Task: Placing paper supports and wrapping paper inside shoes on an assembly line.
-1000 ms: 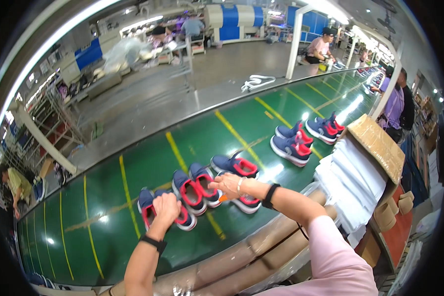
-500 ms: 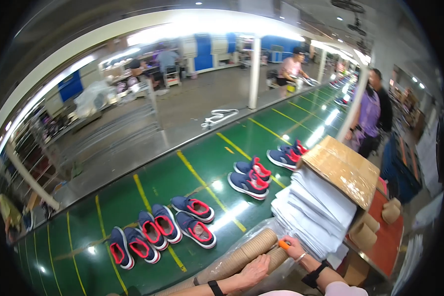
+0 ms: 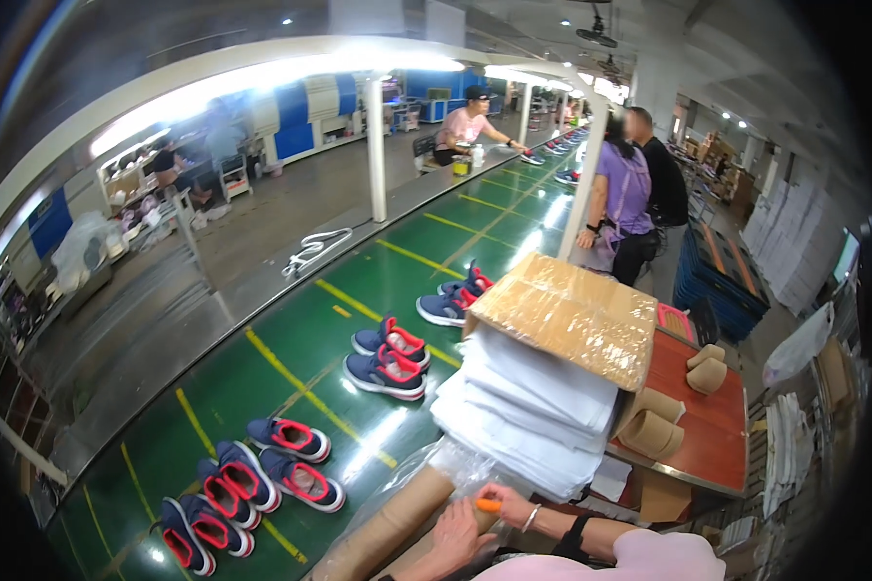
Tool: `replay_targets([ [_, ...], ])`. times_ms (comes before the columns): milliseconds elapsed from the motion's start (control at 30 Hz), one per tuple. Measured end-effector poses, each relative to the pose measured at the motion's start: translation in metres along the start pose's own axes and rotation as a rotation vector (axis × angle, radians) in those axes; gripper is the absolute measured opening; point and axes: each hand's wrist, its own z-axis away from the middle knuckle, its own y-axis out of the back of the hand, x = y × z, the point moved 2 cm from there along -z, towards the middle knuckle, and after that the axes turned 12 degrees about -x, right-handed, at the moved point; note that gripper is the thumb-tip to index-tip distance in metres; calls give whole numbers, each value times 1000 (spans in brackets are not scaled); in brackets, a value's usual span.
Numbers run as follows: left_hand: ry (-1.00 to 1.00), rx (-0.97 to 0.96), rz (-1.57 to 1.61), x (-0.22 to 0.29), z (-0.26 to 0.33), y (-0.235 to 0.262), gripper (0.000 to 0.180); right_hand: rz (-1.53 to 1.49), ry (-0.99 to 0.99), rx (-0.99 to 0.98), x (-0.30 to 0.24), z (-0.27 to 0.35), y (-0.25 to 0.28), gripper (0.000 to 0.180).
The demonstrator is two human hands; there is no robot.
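Note:
Long nested stacks of brown curved cardboard shoe inserts (image 3: 397, 518) lie in a clear plastic bag (image 3: 467, 463) at the lower middle. My left hand (image 3: 455, 538) rests on the nearer stack, its fingers stretched out over the inserts. Just right of it, my right hand (image 3: 510, 505) is closed around a small orange tool (image 3: 488, 504), whose working end I cannot make out. Its tip points toward the left hand and the stack.
A green conveyor (image 3: 291, 426) with yellow lines carries several navy-and-red shoes (image 3: 386, 371). White paper sheets (image 3: 528, 407) are piled beside a taped carton (image 3: 572, 315). Loose inserts (image 3: 652, 433) lie on a red-brown table (image 3: 717, 416). Co-workers stand along the line, one in purple (image 3: 625, 189).
The view has turned right, so the conveyor, shoes and carton sit further left. Both hands stay at the stack; the right still holds the orange tool, its tip now pointing more leftward.

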Motion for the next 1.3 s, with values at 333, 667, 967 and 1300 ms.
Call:
replay_targets([
  [333,148,114,64,1,3,-11,67,636,9,-103,-29,-19,18,22],
  [667,22,575,658,19,-56,55,80,536,211,-292,-154,-35,-8,17],
  [967,136,937,918,-23,-32,111,49,-220,230,28,-193,-56,20,19],
  [1300,232,462,1067,10,14,76,51,1894,603,273,-167,-101,154,23],
])
